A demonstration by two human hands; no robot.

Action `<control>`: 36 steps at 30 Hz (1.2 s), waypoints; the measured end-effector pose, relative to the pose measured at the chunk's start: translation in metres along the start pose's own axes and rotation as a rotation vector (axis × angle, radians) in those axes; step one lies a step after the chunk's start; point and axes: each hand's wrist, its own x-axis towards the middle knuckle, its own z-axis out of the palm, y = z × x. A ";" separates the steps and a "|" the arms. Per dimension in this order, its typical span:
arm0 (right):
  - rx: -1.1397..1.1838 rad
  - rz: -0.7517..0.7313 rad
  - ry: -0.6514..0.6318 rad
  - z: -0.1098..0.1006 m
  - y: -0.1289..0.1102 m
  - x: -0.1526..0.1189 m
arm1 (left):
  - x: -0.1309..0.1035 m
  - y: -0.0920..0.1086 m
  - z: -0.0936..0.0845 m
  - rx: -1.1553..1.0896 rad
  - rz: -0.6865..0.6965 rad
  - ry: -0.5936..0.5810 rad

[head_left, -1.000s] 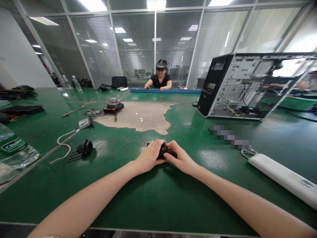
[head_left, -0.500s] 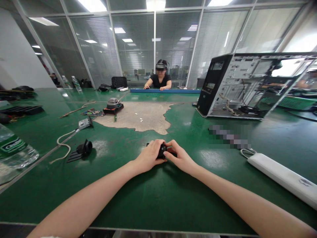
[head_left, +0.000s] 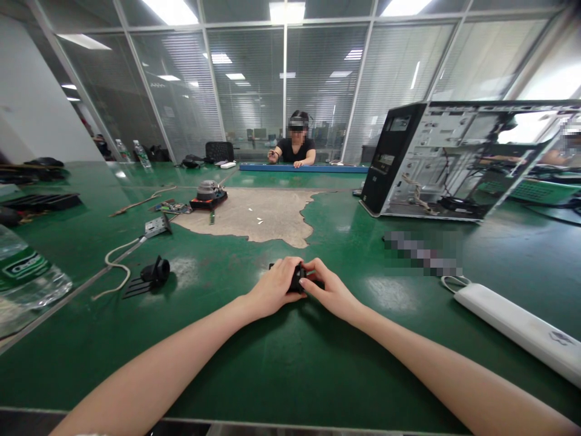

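Observation:
A small black part [head_left: 297, 278] is between my two hands, just above the green table [head_left: 290, 363] near the middle of the view. My left hand [head_left: 273, 286] is wrapped over its left side, fingers closed on it. From the right, my right hand [head_left: 327, 288] pinches it with thumb and fingers. Much of the part is hidden by the fingers. To the left lies another black plastic piece [head_left: 157, 271] with a round end and flat prongs.
An open computer case [head_left: 394, 157] stands at the right, a white power strip [head_left: 512, 327] nearer me. At the left are a water bottle [head_left: 27, 266] and a corded metal box [head_left: 157, 226]. A cooler [head_left: 207, 192] and a person [head_left: 296, 145] are farther back.
The person across the table has raised one hand. My hands and the black part are almost unmoved; the view has tilted very slightly.

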 end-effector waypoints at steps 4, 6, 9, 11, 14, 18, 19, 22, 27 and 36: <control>-0.011 -0.065 0.052 0.000 0.000 0.000 | 0.000 0.000 0.000 0.001 0.001 0.003; 0.014 -0.055 0.071 0.001 0.001 0.001 | 0.000 0.000 0.000 0.000 -0.002 0.005; 0.046 -0.013 0.072 0.003 0.003 0.002 | 0.001 0.000 0.001 0.000 -0.003 0.003; 0.050 0.016 0.054 0.003 0.003 0.002 | 0.001 -0.001 0.002 0.002 -0.003 0.001; 0.038 0.019 0.016 0.001 0.001 0.001 | 0.000 -0.001 0.002 -0.003 -0.006 0.004; 0.022 -0.020 0.042 0.000 0.000 0.000 | 0.000 -0.001 0.002 -0.022 0.000 0.010; 0.028 -0.020 0.053 0.001 0.000 0.000 | 0.000 -0.001 0.002 -0.024 0.000 0.012; 0.056 0.001 0.072 0.002 0.002 0.001 | 0.000 0.000 0.002 -0.024 -0.004 0.012; 0.057 0.048 0.041 0.002 0.001 0.000 | 0.000 0.001 0.000 -0.028 -0.006 0.007; 0.039 -0.037 0.064 0.000 -0.002 -0.001 | 0.000 0.001 0.000 -0.021 -0.018 0.000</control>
